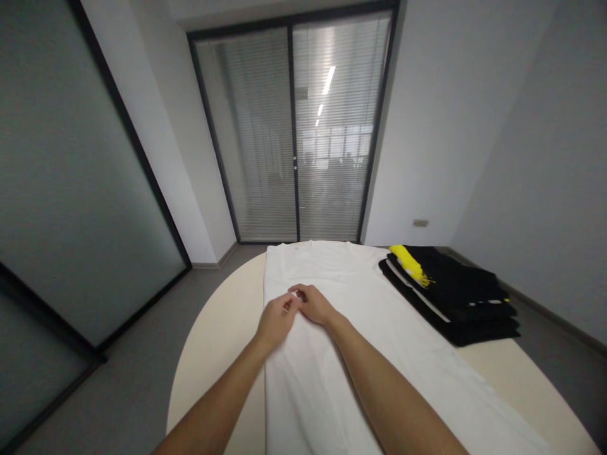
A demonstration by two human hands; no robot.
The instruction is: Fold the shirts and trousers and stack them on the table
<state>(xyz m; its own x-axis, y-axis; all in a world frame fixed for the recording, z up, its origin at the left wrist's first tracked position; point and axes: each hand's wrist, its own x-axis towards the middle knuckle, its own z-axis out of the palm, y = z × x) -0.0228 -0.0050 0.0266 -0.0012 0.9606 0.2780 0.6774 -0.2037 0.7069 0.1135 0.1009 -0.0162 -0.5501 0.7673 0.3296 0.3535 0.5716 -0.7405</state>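
Note:
A white cloth garment lies spread over the table, its left edge straight and its surface lightly wrinkled. Over its left part, my left hand and my right hand meet at the fingertips. Both hands are closed in a pinch, with thumbs and fingers curled together. A small bit of white shows between my left fingers; whether it is the garment's fabric I cannot tell. What my right fingertips hold, if anything, is hidden.
A rounded cream table bears the garment. On its right side sits a stack of folded black clothes with a yellow fringed piece on top. Beyond the table stand a glass door with blinds and white walls; a frosted panel is at left.

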